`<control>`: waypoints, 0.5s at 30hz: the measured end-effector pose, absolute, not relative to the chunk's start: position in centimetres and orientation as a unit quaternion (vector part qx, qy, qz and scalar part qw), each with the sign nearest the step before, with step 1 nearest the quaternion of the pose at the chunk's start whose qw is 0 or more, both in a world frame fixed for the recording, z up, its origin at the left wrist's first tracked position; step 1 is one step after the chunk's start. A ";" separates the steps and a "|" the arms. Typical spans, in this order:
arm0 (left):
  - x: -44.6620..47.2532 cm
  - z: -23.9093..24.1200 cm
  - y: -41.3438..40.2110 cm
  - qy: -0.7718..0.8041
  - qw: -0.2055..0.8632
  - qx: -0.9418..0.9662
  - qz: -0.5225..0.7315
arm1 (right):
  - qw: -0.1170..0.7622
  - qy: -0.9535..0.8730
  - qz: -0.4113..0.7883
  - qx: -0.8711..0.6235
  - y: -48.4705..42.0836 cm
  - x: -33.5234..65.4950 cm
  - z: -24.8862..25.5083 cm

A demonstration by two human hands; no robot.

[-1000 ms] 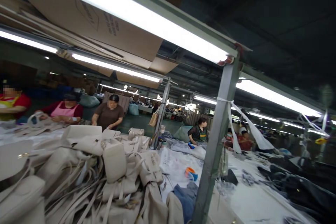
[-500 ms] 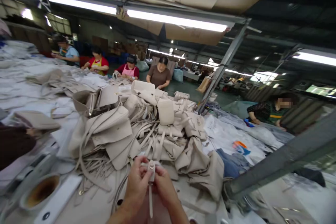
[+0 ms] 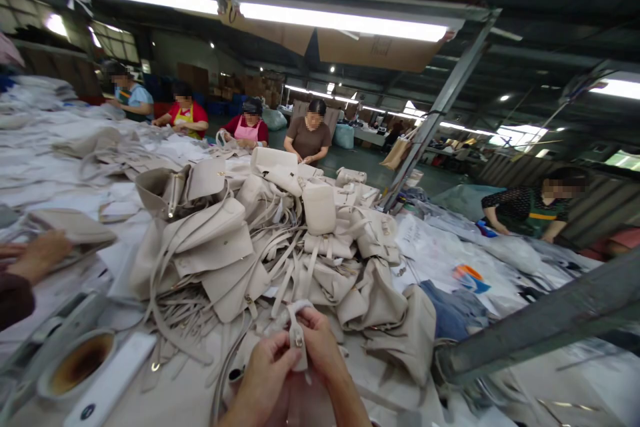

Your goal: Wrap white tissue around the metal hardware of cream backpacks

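Observation:
Low in the middle of the head view, my left hand [image 3: 265,373] and my right hand [image 3: 320,347] pinch a short beige strap piece [image 3: 296,333] with a small metal fitting on it. Both hands grip it between thumb and fingers, just above the table. Right behind them rises a big heap of beige bags and straps [image 3: 260,240] spread over the white table [image 3: 185,393].
A cup of dark liquid [image 3: 75,363] and a white flat device [image 3: 107,390] lie at lower left. Another person's hand [image 3: 37,257] rests on a beige piece at the left. Several workers stand along the far side. A slanted grey metal post [image 3: 540,330] crosses at lower right.
The view swung down from the lights and far tables to the bag heap. My hands came into view holding the strap piece, and they have since turned it and lifted it slightly to the right.

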State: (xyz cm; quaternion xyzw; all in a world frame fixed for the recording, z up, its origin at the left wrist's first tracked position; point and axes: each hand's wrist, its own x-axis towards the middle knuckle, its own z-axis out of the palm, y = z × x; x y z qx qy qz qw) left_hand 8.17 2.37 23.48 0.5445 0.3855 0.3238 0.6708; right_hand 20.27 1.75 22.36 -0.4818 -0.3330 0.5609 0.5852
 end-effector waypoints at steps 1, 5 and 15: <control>8.3 23.5 2.4 0.380 0.669 0.548 0.328 | 0.583 -0.339 0.553 -0.489 1.7 20.4 22.5; 8.1 23.3 3.7 0.376 0.689 0.528 0.323 | 0.546 -0.377 0.567 -0.488 0.9 21.4 22.6; 7.1 22.3 4.6 0.367 0.748 0.485 0.265 | 0.483 -0.316 0.611 -0.542 -1.7 21.5 22.0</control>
